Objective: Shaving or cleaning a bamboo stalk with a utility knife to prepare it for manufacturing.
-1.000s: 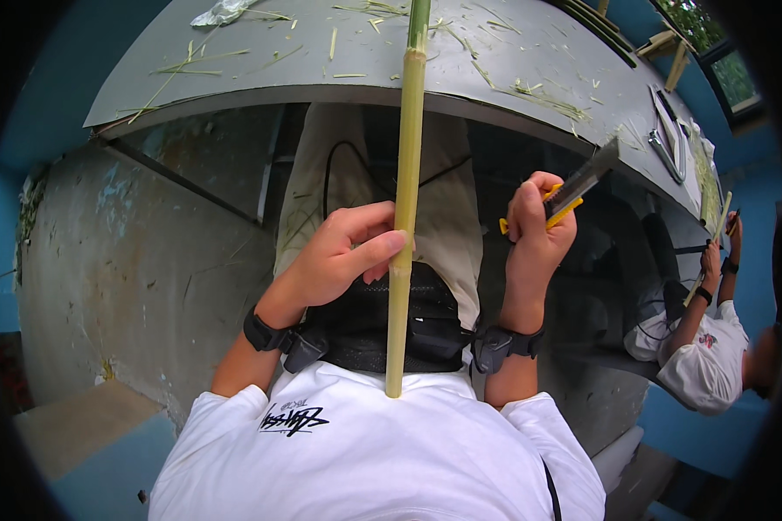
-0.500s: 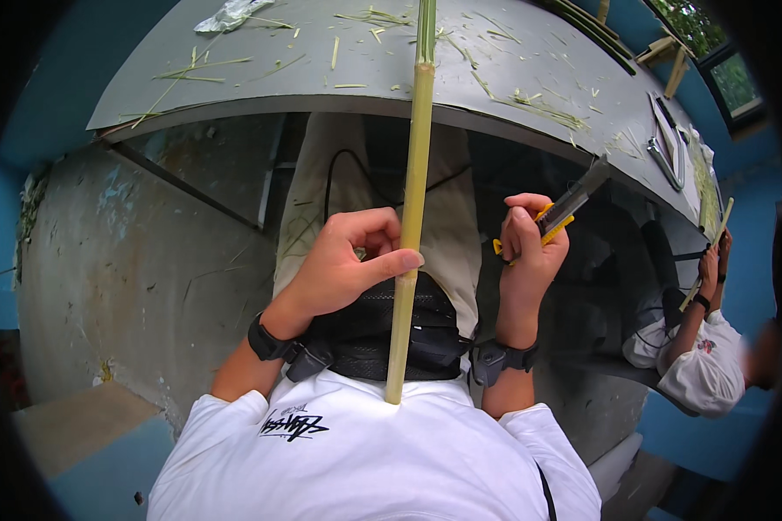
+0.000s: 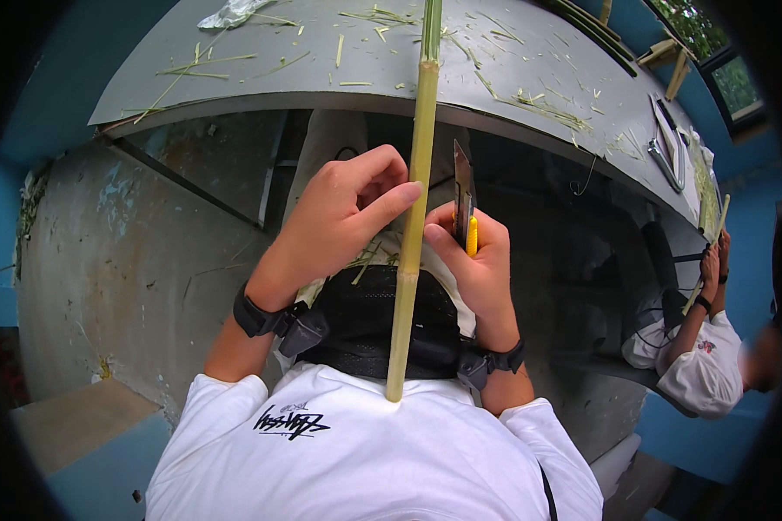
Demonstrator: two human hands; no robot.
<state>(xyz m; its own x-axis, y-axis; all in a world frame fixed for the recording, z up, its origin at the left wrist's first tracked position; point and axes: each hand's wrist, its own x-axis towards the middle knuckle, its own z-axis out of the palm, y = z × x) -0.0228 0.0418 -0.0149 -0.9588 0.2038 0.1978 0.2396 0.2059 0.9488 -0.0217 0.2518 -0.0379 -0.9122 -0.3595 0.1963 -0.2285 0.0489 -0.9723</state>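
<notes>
A long yellow-green bamboo pole (image 3: 406,300) runs from my white shirt, over my lap, up across the table's front edge. Its near end rests against my belly, and it is greener toward the top. My left hand (image 3: 343,204) grips it above the lower joint, with the thumb lying on the pole and the fingers curled. Close to the pole's right side, my right hand (image 3: 482,269) is closed around a utility knife (image 3: 463,187) with a yellow part on its handle. The blade points up and stands apart from the pole.
The grey table (image 3: 278,52) carries scattered green shavings (image 3: 547,113), a crumpled clear wrapper (image 3: 233,14) and a hacksaw (image 3: 666,143). At the right, another person (image 3: 704,356) holds a thin strip (image 3: 725,217). Dark stalks (image 3: 591,35) lie at the back right.
My left hand has slid up the pole, away from my body. My right hand has come left toward the pole, turning the knife upright. The pole has hardly moved.
</notes>
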